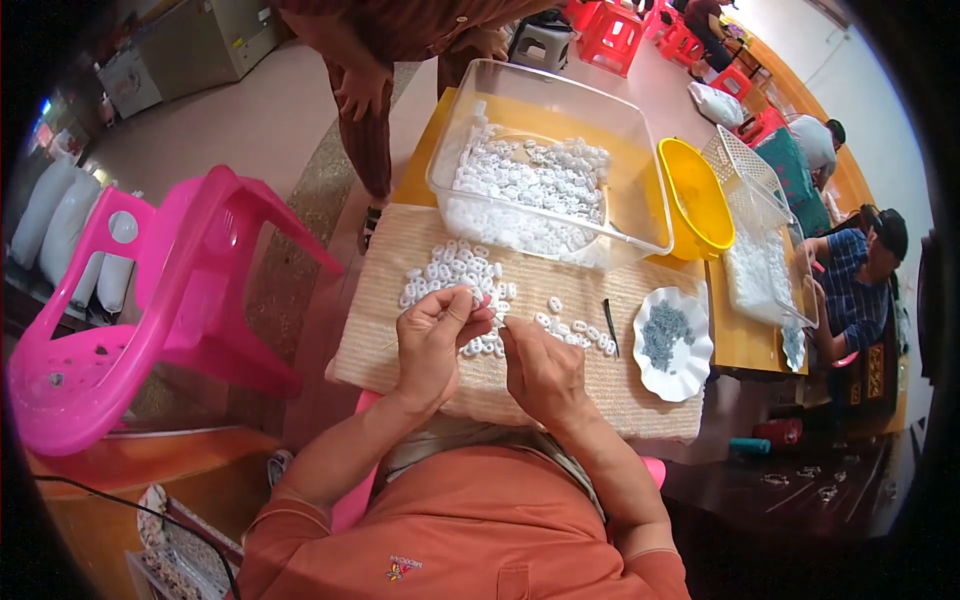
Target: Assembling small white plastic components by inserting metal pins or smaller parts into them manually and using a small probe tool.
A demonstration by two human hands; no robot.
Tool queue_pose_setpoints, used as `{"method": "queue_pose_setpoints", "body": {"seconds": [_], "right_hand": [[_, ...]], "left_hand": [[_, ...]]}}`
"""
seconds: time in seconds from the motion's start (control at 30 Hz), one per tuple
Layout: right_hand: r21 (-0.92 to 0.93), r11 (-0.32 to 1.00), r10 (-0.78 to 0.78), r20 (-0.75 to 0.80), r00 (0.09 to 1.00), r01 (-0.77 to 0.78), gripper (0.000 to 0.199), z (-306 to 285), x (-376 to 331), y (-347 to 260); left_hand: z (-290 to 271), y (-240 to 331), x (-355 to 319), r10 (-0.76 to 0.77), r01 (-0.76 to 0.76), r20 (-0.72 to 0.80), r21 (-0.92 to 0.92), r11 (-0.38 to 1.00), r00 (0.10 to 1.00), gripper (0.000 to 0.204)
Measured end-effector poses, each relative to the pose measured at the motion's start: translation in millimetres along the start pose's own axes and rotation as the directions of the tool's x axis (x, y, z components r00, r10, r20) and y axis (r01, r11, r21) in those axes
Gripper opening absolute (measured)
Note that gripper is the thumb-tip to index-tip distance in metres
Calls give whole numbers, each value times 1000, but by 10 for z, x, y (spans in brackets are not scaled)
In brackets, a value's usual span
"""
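The left hand (432, 345) pinches a small white piece (475, 297), the right hand (545, 368) curled just beside it, its hold too small to tell, with loose white pieces (455, 266) on the cloth (605, 385) beyond, a scalloped plate (650, 383) of grey bits (662, 337) to the right and, farther, a clear tub (632, 215)

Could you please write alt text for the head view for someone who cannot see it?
A person's left hand pinches a white piece, the right hand close beside it, over a striped cloth strewn with similar pieces. Beyond is a clear tub of more; to the right, a white plate of grey bits.
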State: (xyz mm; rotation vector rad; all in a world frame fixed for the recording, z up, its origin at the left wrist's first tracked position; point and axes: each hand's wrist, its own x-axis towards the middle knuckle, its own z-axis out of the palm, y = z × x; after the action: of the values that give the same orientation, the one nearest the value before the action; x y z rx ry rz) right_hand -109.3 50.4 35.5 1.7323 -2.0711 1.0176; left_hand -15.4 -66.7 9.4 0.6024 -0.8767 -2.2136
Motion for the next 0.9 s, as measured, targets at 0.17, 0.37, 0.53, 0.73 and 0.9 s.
{"method": "queue_pose_setpoints", "body": {"seconds": [0.17, 0.37, 0.53, 0.73, 0.9], "right_hand": [[43, 999, 27, 0, 1000, -27, 16, -54, 25, -3], [195, 970, 158, -35, 987, -149, 11, -97, -10, 5], [376, 852, 352, 104, 930, -365, 7, -208, 23, -1], [395, 807, 401, 181, 898, -440, 7, -228, -23, 69], [398, 812, 379, 197, 904, -427, 8, -239, -50, 124]], "left_hand": [[14, 40, -7, -46, 47, 20, -12, 999, 999, 17], [11, 36, -38, -77, 79, 96, -14, 997, 992, 13], [25, 55, -71, -80, 80, 124, 2, 997, 989, 14], [45, 77, -90, -93, 87, 131, 50, 995, 987, 13], [37, 90, -100, -128, 121, 126, 65, 991, 984, 13]]}}
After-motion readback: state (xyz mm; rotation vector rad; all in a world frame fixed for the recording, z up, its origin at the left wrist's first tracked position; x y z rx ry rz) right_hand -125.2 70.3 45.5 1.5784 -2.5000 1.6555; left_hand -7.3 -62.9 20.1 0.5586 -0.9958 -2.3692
